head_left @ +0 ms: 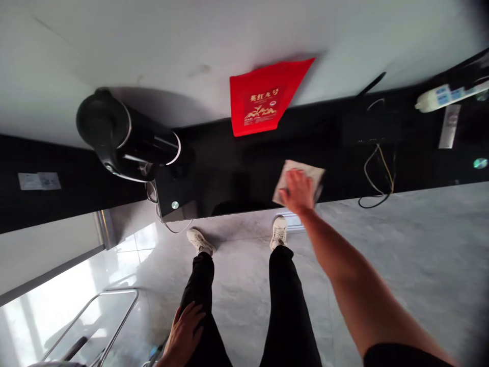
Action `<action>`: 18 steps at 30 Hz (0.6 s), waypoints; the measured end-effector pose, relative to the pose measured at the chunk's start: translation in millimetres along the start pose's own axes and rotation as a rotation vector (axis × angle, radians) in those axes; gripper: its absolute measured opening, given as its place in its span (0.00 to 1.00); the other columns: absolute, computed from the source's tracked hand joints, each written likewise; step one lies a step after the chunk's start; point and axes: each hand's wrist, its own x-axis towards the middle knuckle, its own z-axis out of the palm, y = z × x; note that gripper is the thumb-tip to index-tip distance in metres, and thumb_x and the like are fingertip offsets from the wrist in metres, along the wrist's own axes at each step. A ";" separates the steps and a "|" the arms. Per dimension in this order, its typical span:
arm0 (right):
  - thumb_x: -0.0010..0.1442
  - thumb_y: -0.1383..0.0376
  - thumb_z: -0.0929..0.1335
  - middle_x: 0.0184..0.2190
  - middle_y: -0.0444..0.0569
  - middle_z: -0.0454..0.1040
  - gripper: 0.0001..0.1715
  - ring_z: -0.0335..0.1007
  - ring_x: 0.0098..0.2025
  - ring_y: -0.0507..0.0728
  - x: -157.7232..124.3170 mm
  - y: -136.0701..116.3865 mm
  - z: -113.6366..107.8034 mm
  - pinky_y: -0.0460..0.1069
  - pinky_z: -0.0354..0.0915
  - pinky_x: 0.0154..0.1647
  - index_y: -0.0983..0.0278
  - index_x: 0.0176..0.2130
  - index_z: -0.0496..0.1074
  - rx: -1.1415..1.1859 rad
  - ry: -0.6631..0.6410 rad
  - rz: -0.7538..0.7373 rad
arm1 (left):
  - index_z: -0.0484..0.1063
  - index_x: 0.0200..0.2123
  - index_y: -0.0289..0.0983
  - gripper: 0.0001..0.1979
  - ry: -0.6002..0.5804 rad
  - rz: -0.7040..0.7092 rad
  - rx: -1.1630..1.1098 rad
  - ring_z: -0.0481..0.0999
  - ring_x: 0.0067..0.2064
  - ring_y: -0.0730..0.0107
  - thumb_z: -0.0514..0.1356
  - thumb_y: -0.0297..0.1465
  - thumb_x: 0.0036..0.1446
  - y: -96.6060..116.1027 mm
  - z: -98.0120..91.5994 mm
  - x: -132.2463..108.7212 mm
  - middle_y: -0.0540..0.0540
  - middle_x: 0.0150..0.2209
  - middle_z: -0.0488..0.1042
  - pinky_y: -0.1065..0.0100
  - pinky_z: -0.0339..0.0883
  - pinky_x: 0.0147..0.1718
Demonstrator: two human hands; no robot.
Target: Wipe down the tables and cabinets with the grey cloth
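Observation:
My right hand [298,191] lies flat, fingers spread, pressing a pale cloth [301,172] onto a glossy black low cabinet top [229,168] near its front edge. My left hand [185,331] rests open on my left thigh, holding nothing. I stand facing the cabinet in black trousers and white shoes [200,241].
A red bag with gold print [262,99] leans on the white wall. A black kettle-like appliance [122,137] stands at the left. Cables [376,176], a black box [370,127], a white power strip [443,97] and a remote [450,126] lie at the right. A metal-framed glass piece [91,326] is at bottom left.

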 end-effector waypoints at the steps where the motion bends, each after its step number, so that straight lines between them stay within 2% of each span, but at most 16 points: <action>1: 0.75 0.51 0.61 0.83 0.71 0.52 0.50 0.41 0.84 0.81 -8.6 49.8 -3.1 0.81 0.47 0.80 0.79 0.81 0.57 -0.013 0.051 0.125 | 0.86 0.60 0.62 0.25 0.017 0.013 0.021 0.81 0.71 0.48 0.66 0.32 0.64 2.0 0.0 2.0 0.56 0.67 0.84 0.41 0.75 0.73; 3: 0.74 0.49 0.60 0.84 0.71 0.50 0.53 0.41 0.85 0.81 -23.0 126.2 -0.5 0.80 0.47 0.81 0.78 0.83 0.54 -0.018 0.146 0.342 | 0.85 0.59 0.64 0.25 0.034 0.033 0.058 0.82 0.70 0.49 0.67 0.32 0.64 5.0 -0.1 5.1 0.58 0.66 0.84 0.43 0.76 0.73; 4: 0.74 0.48 0.60 0.84 0.70 0.49 0.53 0.40 0.85 0.80 -28.5 149.1 4.0 0.79 0.47 0.81 0.77 0.83 0.53 -0.009 0.184 0.414 | 0.85 0.59 0.64 0.25 0.033 0.037 0.073 0.82 0.71 0.49 0.67 0.32 0.64 6.3 -0.5 6.4 0.59 0.66 0.84 0.42 0.76 0.73; 5: 0.74 0.47 0.59 0.84 0.70 0.47 0.54 0.40 0.85 0.81 -32.8 160.3 9.2 0.80 0.47 0.81 0.76 0.84 0.52 0.005 0.217 0.476 | 0.85 0.59 0.64 0.25 0.026 0.039 0.082 0.81 0.71 0.49 0.66 0.32 0.64 7.6 -1.0 7.8 0.59 0.67 0.84 0.42 0.75 0.73; 6: 0.74 0.47 0.58 0.85 0.70 0.46 0.54 0.39 0.85 0.81 -36.3 159.9 14.4 0.81 0.46 0.80 0.77 0.84 0.50 0.021 0.238 0.517 | 0.86 0.59 0.63 0.25 0.013 0.039 0.086 0.81 0.71 0.49 0.66 0.31 0.64 8.7 -1.4 9.2 0.58 0.67 0.84 0.42 0.74 0.74; 7: 0.75 0.47 0.57 0.85 0.71 0.45 0.54 0.38 0.85 0.82 -38.9 149.1 18.9 0.83 0.46 0.80 0.78 0.84 0.49 0.035 0.245 0.535 | 0.86 0.59 0.63 0.25 0.000 0.037 0.084 0.81 0.72 0.49 0.65 0.31 0.64 9.6 -1.6 10.6 0.58 0.67 0.84 0.42 0.73 0.75; 9: 0.76 0.47 0.56 0.85 0.72 0.45 0.54 0.37 0.85 0.83 -40.9 105.2 24.7 0.84 0.46 0.79 0.80 0.84 0.50 0.043 0.210 0.497 | 0.86 0.59 0.63 0.25 -0.013 0.029 0.067 0.81 0.72 0.49 0.65 0.31 0.64 10.2 -0.5 12.8 0.58 0.67 0.84 0.41 0.71 0.75; 12: 0.78 0.49 0.57 0.85 0.66 0.46 0.49 0.36 0.86 0.79 -25.9 28.1 22.8 0.80 0.44 0.82 0.75 0.84 0.53 0.025 0.060 0.265 | 0.85 0.58 0.68 0.27 -0.015 0.019 0.023 0.82 0.70 0.47 0.66 0.32 0.62 7.3 5.9 14.3 0.60 0.65 0.85 0.41 0.73 0.74; 13: 0.78 0.50 0.57 0.86 0.63 0.46 0.47 0.37 0.86 0.77 -12.4 9.9 18.6 0.78 0.44 0.83 0.72 0.84 0.54 0.011 0.023 0.203 | 0.85 0.58 0.69 0.27 -0.020 0.014 0.008 0.82 0.70 0.46 0.67 0.32 0.61 5.7 8.5 14.4 0.61 0.65 0.85 0.40 0.74 0.73; 15: 0.78 0.52 0.58 0.86 0.61 0.47 0.46 0.37 0.86 0.75 30.6 -8.1 5.2 0.77 0.43 0.83 0.69 0.84 0.54 -0.019 0.005 0.124 | 0.84 0.58 0.71 0.27 -0.036 -0.003 -0.017 0.82 0.69 0.44 0.67 0.33 0.61 3.2 12.5 14.6 0.61 0.65 0.85 0.37 0.74 0.73; 18: 0.80 0.55 0.58 0.85 0.65 0.46 0.44 0.37 0.85 0.78 124.6 0.3 -19.6 0.78 0.43 0.82 0.72 0.84 0.52 -0.056 0.089 0.087 | 0.84 0.59 0.70 0.26 -0.043 -0.033 -0.038 0.82 0.70 0.43 0.67 0.34 0.62 4.2 11.8 15.8 0.60 0.65 0.85 0.35 0.73 0.74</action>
